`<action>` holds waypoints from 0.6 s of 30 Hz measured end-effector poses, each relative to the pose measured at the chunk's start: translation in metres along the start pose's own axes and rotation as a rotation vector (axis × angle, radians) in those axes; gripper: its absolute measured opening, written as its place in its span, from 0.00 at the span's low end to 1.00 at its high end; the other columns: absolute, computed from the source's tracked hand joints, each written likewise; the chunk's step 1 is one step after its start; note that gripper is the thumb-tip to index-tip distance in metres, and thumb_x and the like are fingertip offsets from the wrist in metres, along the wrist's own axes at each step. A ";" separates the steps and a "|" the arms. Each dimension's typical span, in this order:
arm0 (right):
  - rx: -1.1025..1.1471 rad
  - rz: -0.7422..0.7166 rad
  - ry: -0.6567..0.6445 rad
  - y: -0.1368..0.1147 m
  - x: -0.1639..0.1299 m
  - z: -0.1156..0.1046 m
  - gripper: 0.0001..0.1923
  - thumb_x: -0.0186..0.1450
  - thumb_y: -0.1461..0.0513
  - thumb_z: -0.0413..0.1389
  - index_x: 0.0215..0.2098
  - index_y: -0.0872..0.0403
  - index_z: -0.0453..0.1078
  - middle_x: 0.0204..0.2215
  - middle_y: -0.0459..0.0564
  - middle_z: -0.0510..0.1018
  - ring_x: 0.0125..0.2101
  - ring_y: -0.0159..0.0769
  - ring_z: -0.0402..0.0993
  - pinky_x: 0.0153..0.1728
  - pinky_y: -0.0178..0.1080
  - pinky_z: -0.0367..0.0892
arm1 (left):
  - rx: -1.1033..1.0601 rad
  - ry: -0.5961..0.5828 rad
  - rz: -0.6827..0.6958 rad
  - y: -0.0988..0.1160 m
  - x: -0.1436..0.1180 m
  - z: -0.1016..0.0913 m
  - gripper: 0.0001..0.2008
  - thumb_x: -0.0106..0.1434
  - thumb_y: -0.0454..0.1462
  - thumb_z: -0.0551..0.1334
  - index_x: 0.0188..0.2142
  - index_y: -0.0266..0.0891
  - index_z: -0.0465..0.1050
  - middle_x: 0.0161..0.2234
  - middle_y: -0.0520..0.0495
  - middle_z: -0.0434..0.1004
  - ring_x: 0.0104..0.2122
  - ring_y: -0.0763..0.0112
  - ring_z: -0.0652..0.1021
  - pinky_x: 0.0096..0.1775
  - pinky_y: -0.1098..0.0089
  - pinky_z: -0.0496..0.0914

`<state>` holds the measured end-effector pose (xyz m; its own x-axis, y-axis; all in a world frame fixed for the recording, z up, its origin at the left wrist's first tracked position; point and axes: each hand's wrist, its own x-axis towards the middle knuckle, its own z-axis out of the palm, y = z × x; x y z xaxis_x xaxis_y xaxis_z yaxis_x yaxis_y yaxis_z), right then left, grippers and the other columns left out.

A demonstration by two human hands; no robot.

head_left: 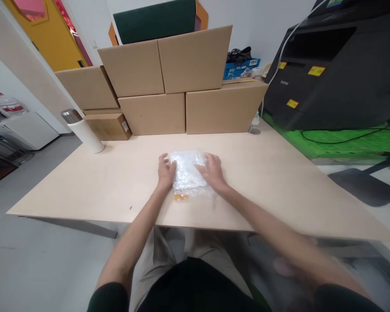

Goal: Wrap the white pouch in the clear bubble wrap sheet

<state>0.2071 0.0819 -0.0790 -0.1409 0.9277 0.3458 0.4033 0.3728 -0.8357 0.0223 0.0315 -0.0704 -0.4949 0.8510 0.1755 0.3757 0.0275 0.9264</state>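
Note:
A flat, squarish package in clear bubble wrap [189, 173] lies on the pale table before me. Its content is hidden by the shiny, whitish wrapping. At its left edge my left hand [166, 172] grips the side, thumb toward the top. My right hand [213, 171] holds the opposite side, with its thumb resting on the wrap and its other fingers around the edge. An orange patch [181, 197] shows at the package's near left corner; I cannot tell whether it is tape or a label.
Large open cardboard boxes [152, 115] line the table's far edge. To their left stand a small carton [108, 127] and a white flask with a metal lid [85, 134]. A black printer [331, 82] rests on a green surface at right. The bare wooden tabletop [266, 182] extends around the package.

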 end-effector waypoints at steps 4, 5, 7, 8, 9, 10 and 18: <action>-0.218 -0.296 -0.287 0.008 0.003 -0.012 0.26 0.68 0.50 0.50 0.59 0.54 0.68 0.66 0.58 0.61 0.67 0.50 0.51 0.66 0.55 0.47 | 0.331 -0.112 0.225 0.000 0.003 -0.011 0.20 0.67 0.45 0.55 0.53 0.38 0.71 0.65 0.34 0.56 0.62 0.53 0.65 0.61 0.54 0.62; -0.231 -0.319 -0.394 0.008 0.004 -0.017 0.28 0.69 0.49 0.49 0.61 0.54 0.66 0.67 0.58 0.61 0.68 0.49 0.50 0.67 0.54 0.47 | 0.393 -0.199 0.241 0.001 0.003 -0.017 0.23 0.66 0.48 0.56 0.56 0.39 0.70 0.67 0.34 0.53 0.65 0.50 0.62 0.63 0.51 0.58; -0.249 -0.335 -0.560 0.008 0.009 -0.026 0.35 0.68 0.44 0.49 0.66 0.55 0.61 0.68 0.58 0.57 0.69 0.49 0.47 0.67 0.54 0.45 | 0.510 -0.399 0.247 0.003 0.006 -0.030 0.35 0.62 0.55 0.60 0.64 0.41 0.62 0.71 0.34 0.46 0.68 0.44 0.55 0.64 0.45 0.50; -0.258 -0.335 -0.619 0.007 0.011 -0.031 0.39 0.66 0.42 0.51 0.68 0.55 0.58 0.70 0.58 0.54 0.70 0.50 0.45 0.68 0.54 0.44 | 0.568 -0.488 0.248 0.003 0.007 -0.036 0.42 0.59 0.58 0.62 0.67 0.43 0.57 0.72 0.35 0.42 0.69 0.42 0.50 0.65 0.43 0.46; -0.269 -0.332 -0.672 0.007 0.014 -0.035 0.44 0.63 0.40 0.54 0.69 0.54 0.55 0.70 0.58 0.51 0.70 0.51 0.43 0.68 0.55 0.43 | 0.622 -0.561 0.246 0.004 0.009 -0.041 0.48 0.55 0.60 0.64 0.69 0.45 0.52 0.73 0.37 0.37 0.70 0.40 0.45 0.65 0.41 0.43; -0.281 -0.328 -0.722 0.006 0.016 -0.039 0.48 0.61 0.39 0.56 0.70 0.54 0.53 0.71 0.58 0.48 0.70 0.52 0.42 0.68 0.55 0.43 | 0.669 -0.621 0.244 0.004 0.011 -0.045 0.53 0.53 0.61 0.65 0.70 0.46 0.48 0.73 0.38 0.33 0.70 0.40 0.41 0.65 0.41 0.41; -0.397 -0.327 -0.855 0.007 0.018 -0.042 0.56 0.59 0.39 0.59 0.73 0.53 0.41 0.72 0.57 0.40 0.71 0.55 0.35 0.68 0.55 0.40 | 0.859 -0.775 0.225 0.008 0.017 -0.047 0.66 0.44 0.61 0.69 0.72 0.42 0.35 0.72 0.37 0.24 0.70 0.39 0.36 0.66 0.43 0.34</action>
<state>0.2454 0.1002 -0.0608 -0.8397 0.5427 -0.0205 0.4794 0.7231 -0.4972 -0.0197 0.0221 -0.0441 0.1469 0.9649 -0.2176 0.9448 -0.0717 0.3198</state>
